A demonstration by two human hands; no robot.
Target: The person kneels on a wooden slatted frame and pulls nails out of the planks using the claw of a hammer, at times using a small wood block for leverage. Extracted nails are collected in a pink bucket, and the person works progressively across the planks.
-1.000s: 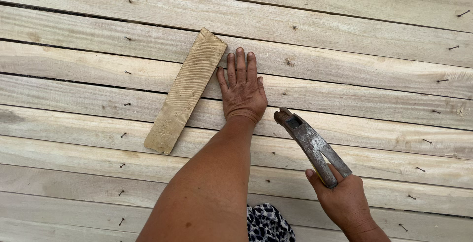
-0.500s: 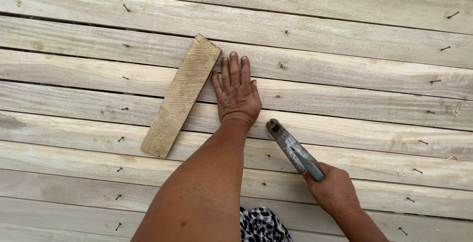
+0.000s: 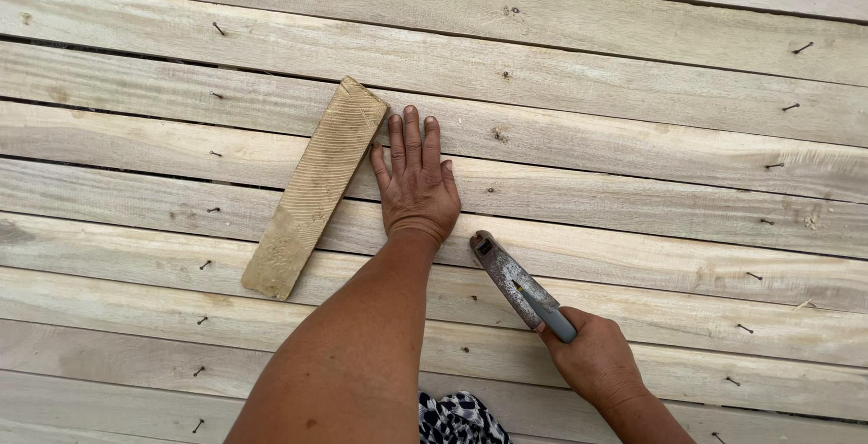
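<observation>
— Where are you at?
— My left hand [image 3: 416, 193] lies flat and open on the planks [image 3: 633, 155], wood block [image 3: 312, 188] touching its left. My right hand [image 3: 597, 358] grips the hammer [image 3: 515, 283], its head beside my left wrist.
— Next?
— Probably aiming it at a nail [image 3: 747, 276].

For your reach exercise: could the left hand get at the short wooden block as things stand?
Probably yes. The left hand lies flat and empty on the planks, right beside the block, with nothing between them. The right hand holds a hammer well clear on the other side.
</observation>
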